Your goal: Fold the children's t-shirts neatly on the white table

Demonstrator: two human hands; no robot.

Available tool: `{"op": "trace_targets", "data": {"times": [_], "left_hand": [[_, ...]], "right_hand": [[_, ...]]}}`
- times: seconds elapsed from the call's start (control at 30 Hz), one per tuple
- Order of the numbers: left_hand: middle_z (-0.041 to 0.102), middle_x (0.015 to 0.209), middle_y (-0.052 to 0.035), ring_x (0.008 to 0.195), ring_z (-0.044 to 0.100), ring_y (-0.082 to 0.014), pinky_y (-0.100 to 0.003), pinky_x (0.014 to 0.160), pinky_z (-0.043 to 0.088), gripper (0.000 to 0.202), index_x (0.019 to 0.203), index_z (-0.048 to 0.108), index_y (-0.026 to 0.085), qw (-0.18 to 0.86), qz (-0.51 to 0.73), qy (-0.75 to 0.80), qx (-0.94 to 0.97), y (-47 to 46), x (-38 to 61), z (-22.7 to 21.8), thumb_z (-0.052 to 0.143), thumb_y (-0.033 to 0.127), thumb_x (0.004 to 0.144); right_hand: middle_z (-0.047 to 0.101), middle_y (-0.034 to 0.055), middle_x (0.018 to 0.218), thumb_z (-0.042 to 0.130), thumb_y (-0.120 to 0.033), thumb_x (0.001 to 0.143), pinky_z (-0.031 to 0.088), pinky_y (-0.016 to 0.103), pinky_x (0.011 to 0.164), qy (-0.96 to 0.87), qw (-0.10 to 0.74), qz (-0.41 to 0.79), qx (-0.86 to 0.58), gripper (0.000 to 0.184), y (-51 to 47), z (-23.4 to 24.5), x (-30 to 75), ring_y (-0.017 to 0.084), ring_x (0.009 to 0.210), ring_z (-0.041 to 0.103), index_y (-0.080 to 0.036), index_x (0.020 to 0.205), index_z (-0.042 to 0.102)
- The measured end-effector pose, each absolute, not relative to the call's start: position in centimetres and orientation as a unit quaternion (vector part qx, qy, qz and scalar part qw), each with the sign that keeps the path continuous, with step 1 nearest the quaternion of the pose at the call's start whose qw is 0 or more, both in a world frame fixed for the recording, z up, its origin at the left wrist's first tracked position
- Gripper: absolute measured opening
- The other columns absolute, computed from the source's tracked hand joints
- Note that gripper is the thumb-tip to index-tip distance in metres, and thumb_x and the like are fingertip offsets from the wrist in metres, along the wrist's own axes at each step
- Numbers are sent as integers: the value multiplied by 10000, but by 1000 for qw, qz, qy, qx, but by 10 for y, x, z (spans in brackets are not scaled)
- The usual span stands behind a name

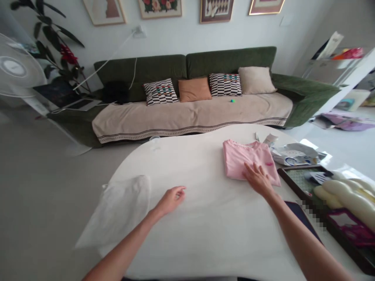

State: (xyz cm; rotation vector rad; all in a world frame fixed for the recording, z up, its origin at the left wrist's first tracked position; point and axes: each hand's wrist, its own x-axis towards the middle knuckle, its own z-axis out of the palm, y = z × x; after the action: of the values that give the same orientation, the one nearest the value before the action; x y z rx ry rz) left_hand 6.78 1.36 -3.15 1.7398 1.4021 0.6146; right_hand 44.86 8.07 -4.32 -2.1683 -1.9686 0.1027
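A folded pink garment (243, 156) lies on the white table (205, 218), to the right of its middle. My right hand (258, 179) rests flat on the garment's near edge with its fingers spread. My left hand (171, 199) hovers over bare tabletop near the centre, loosely curled and holding nothing. A white folded cloth (120, 208) hangs over the table's left edge, a little left of my left hand.
A dark tray (295, 183) with pale objects and a pink item sits at the right. Papers and packets (293, 154) lie behind the garment. A dark flat device (301, 218) lies under my right forearm. A green sofa (187, 93), a fan (17, 70) and a plant stand beyond.
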Motion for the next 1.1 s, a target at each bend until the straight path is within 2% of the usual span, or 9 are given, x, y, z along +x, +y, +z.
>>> {"op": "trace_targets", "data": {"times": [0.13,0.27,0.43,0.57,0.77,0.87,0.97,1.03,1.1], "left_hand": [[586,1110,-79,1044,524,-197,-337,952,366,335,1079,568,174,167,208,670,693,-8,-60,-22,437,244,779],[529,1209,-109,1136,460,-203,-296,967,335,356,1113,547,127,60,102,715,689,4,-137,-20,425,201,786],[587,1109,-119,1036,515,-253,-337,853,392,316,1043,596,151,65,42,718,692,24,-159,-17,502,247,756],[611,1008,-100,1015,499,-276,-379,862,356,254,961,627,191,40,20,702,711,23,-158,-4,526,266,741],[594,915,-52,816,565,-198,-261,712,392,231,918,611,213,1,-26,651,759,4,-147,28,407,242,815],[586,844,-41,748,565,-199,-266,682,385,240,795,611,204,31,-49,584,810,-22,-116,54,379,257,827],[590,813,-34,716,549,-190,-275,703,375,241,770,609,220,127,-35,473,871,-72,-67,88,382,279,826],[603,817,-41,724,543,-193,-281,704,371,245,788,614,247,205,-21,391,897,-112,-38,111,382,306,834],[607,773,-46,698,535,-196,-288,678,363,251,805,615,267,241,-26,329,913,-146,-21,128,369,298,842]], "right_hand": [[343,154,1363,328,-355,864,329,466,967,-706,210,-3,-677,438,8,-57,384,282,1275,258,-142,1222,464],[461,124,1272,326,-329,867,356,373,979,-757,220,80,-610,380,-83,-79,307,214,1201,394,-160,1138,530],[380,105,1351,356,-252,841,355,432,964,-746,188,98,-631,405,-139,-77,265,244,1279,271,-185,1226,464],[483,120,1253,379,-210,828,385,390,935,-743,182,111,-635,348,-142,-60,266,227,1209,385,-175,1142,527],[562,121,1124,397,-164,825,407,377,890,-743,170,134,-633,300,-140,-29,246,219,1049,515,-172,1076,562],[500,133,1211,406,-152,820,388,372,917,-769,201,157,-587,421,-142,-1,217,210,1108,472,-165,1240,435],[265,125,1403,527,-200,760,330,378,975,-817,236,177,-496,675,-143,34,181,222,1259,287,-206,1364,227],[216,83,1431,579,-226,727,266,412,1010,-859,230,176,-423,615,-144,55,163,242,1302,179,-244,1297,351],[404,50,1329,545,-208,756,219,426,1025,-890,206,177,-366,329,-145,71,157,223,1271,251,-242,1084,535]]}}
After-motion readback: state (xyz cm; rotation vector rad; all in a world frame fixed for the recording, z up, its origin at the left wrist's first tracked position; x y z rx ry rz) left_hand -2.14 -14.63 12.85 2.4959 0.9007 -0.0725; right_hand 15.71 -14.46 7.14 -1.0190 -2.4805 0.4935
